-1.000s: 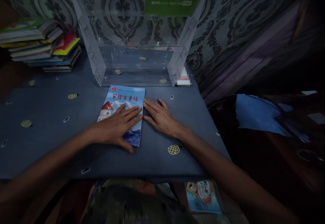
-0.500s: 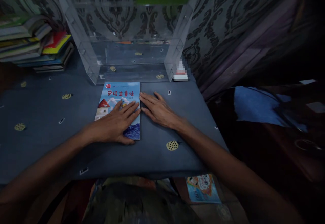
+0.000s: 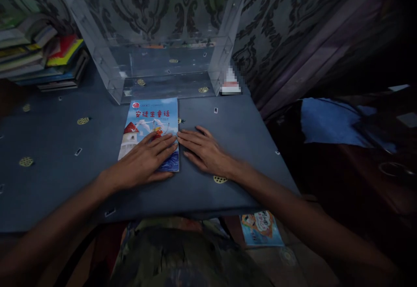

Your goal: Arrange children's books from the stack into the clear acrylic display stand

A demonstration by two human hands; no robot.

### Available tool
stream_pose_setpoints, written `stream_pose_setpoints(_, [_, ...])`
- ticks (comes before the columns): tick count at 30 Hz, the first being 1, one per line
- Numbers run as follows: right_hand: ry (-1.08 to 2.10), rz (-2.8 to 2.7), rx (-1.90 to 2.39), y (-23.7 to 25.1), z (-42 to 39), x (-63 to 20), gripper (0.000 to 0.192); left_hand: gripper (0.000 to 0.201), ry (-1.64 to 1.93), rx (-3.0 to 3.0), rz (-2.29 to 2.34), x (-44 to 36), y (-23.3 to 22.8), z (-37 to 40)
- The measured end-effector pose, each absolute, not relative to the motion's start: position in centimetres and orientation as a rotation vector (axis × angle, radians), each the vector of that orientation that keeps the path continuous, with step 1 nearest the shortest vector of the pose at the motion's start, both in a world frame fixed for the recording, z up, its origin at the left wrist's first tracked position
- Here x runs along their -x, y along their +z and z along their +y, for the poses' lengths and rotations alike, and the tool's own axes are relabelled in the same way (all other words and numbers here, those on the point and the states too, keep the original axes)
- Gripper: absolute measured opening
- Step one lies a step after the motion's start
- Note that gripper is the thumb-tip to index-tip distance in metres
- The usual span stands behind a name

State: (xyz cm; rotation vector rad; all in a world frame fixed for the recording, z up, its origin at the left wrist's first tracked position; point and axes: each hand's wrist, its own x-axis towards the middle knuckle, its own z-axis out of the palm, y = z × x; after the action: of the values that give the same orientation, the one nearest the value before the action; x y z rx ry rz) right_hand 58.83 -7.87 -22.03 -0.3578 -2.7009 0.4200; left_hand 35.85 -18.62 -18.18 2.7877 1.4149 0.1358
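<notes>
A blue children's book (image 3: pixel 148 120) with red title characters lies flat on the dark blue tablecloth (image 3: pixel 58 148), just in front of a clear acrylic case (image 3: pixel 156 39). My left hand (image 3: pixel 143 161) rests flat on the book's lower half, fingers spread and pointing right. Beside it, my right hand (image 3: pixel 203 150) lies flat on the cloth, its fingertips touching the book's right edge. Neither hand grips anything.
A stack of books (image 3: pixel 39 57) sits at the back left of the table. A small red and white object (image 3: pixel 230 83) stands right of the case. Another picture book (image 3: pixel 260 228) lies on the floor below the table's front edge. Patterned wallpaper is behind.
Both hands have slid slightly nearer along the book, uncovering more of its cover. The view has tilted down, so the case and book stack sit higher in frame.
</notes>
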Motion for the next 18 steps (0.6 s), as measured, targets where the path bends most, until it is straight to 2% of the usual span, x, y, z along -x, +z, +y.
stream_pose_setpoints(11, [0.465, -2.649, 0.222, -21.3, -11.4, -60.4, 0.040, 0.026, 0.474, -2.928, 1.537, -37.9, -18.2, -21.1])
stream_pose_setpoints(18, [0.585, -2.588, 0.174, -21.1, -12.2, -60.8, 0.036, 0.018, 0.516, -3.045, 1.574, -38.7, -18.2, -21.8])
